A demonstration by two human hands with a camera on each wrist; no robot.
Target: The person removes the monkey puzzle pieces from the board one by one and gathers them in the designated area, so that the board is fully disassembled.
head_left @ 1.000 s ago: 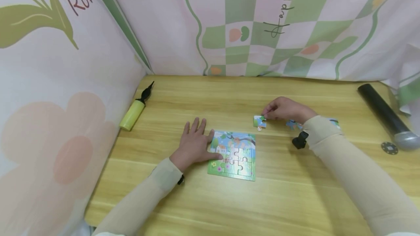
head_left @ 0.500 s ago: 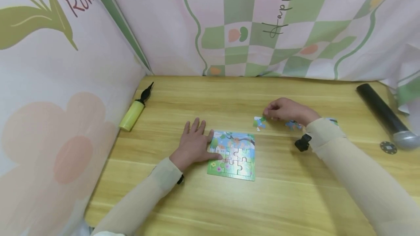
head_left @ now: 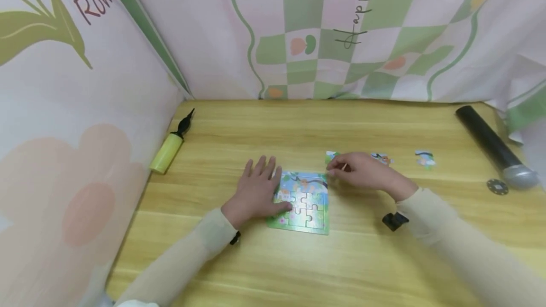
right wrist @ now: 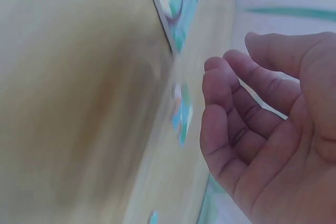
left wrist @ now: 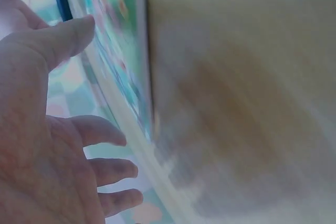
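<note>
The square jigsaw puzzle (head_left: 316,221), with a garden scene printed on it, lies flat on the table. My left hand (head_left: 256,193) is spread at its left side, its thumb over the puzzle. In the left wrist view the fingers of that hand (left wrist: 47,129) are apart and grip nothing. Just off the puzzle's upper right corner hovers my right hand (head_left: 362,172). The right wrist view shows this hand (right wrist: 262,124) loosely curled, the thumb apart from the fingers and nothing between them. A loose puzzle piece (head_left: 330,156) lies behind its fingertips, partly hidden.
Farther right lie a second puzzle piece (head_left: 381,158), partly hidden by the right hand, and a third piece (head_left: 425,158). A black microphone (head_left: 490,141) and a dark round disc (head_left: 497,186) are at the right. At the left lies a yellow hand pump (head_left: 167,153). Curtains hang behind.
My right hand has left the loose piece's right edge and come nearer the puzzle, toward me and slightly left. The left hand keeps its place beside the puzzle.
</note>
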